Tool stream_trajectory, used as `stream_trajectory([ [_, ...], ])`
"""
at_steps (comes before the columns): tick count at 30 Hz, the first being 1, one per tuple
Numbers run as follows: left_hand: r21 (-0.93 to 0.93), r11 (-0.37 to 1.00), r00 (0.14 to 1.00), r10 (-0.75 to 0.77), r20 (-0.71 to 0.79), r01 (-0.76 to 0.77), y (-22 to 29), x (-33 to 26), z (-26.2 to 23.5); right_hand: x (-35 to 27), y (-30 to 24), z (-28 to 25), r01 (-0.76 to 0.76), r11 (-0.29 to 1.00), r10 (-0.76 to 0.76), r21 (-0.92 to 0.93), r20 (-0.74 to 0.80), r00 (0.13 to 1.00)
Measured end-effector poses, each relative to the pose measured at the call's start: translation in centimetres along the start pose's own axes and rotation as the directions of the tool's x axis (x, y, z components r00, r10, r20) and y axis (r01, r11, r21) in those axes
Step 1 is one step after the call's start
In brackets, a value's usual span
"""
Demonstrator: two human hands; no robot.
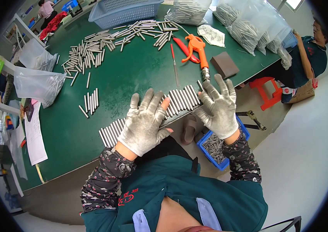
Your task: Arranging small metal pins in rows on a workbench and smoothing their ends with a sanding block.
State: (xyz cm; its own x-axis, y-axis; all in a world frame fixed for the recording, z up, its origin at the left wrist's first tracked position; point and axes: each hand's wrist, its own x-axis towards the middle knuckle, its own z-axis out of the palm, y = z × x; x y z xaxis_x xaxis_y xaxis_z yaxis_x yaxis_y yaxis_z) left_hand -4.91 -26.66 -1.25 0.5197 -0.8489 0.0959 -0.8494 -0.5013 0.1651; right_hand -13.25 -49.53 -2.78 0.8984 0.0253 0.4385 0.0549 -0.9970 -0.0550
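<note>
A row of steel pins lies side by side along the near edge of the green table. My left hand, in a worn white glove with bare thumb tip and forefinger tip, rests over the middle of the row with its fingers stretched out, hiding the pins beneath. At the row's right end, my gloved right hand is held with its fingers apart. One pin stands out beside its fingers, tilted from the row; whether they touch is hard to tell. Left of the row lies a small group of loose pins.
Beyond lie a heap of pins, a blue basket, an orange air gun, a thin file, a brown block and bagged pins. A blue crate stands below the table edge. Another person sits at right.
</note>
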Motion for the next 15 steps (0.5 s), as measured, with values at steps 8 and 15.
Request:
stream_trajectory([
  [8,0.009,1.0,1.0,0.028,0.004,-0.028,0.5,1.5,1.1,-0.1,-0.7,0.2,0.043,0.978,-0.048,0.203,0.023,0.999],
  [15,0.063,0.997,0.999,0.05,0.013,-0.05,1.0,2.0,1.6,-0.4,-1.1,1.0,-0.025,0.996,0.026,0.082,-0.004,1.0],
])
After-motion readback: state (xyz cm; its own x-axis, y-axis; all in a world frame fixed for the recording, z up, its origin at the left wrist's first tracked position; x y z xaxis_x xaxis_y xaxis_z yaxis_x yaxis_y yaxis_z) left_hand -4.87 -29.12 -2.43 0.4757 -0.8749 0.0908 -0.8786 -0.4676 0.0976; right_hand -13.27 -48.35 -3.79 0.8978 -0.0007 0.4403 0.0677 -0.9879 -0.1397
